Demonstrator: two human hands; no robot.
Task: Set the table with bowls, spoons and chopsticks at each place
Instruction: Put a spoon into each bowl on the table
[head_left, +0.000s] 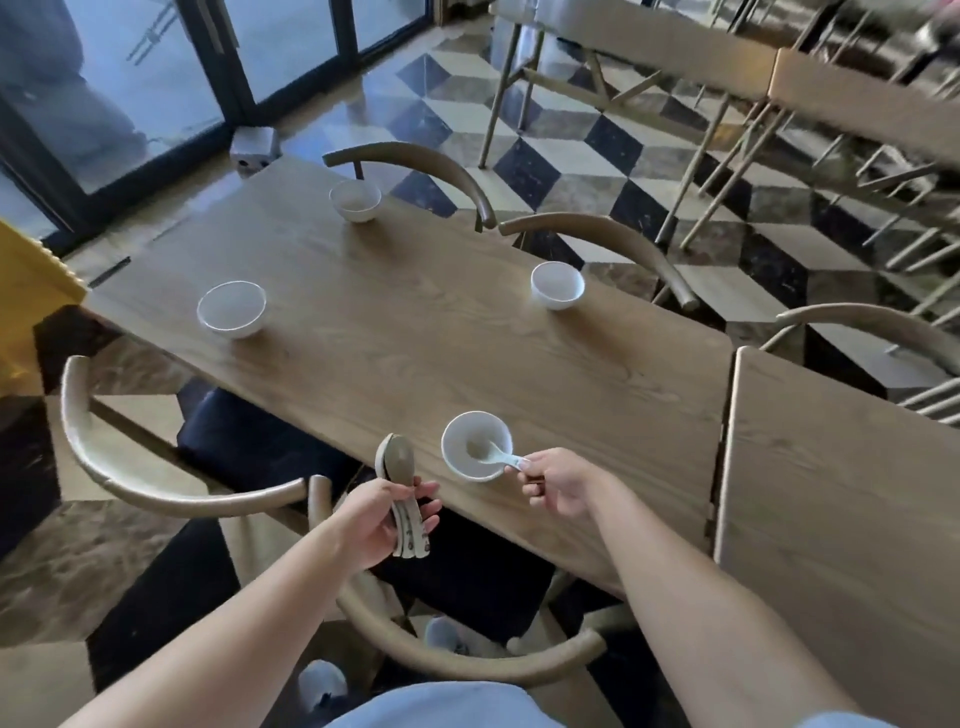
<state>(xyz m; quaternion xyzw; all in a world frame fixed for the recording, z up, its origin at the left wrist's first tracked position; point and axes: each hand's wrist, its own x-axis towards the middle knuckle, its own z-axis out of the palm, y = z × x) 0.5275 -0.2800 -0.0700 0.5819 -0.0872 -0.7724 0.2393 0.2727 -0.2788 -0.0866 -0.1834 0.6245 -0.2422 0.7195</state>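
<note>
Right hand pinches the handle of a spoon lying in the nearest bowl on the bench. Left hand grips a stack of spoons.

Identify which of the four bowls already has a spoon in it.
The nearest bowl, by the right hand; a spoon lies in it, the other three have none.

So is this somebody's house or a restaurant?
Most likely a restaurant dining room: long wooden tables set end to end, matching chairs here and at more tables behind, and a shiny checkered floor.
</note>
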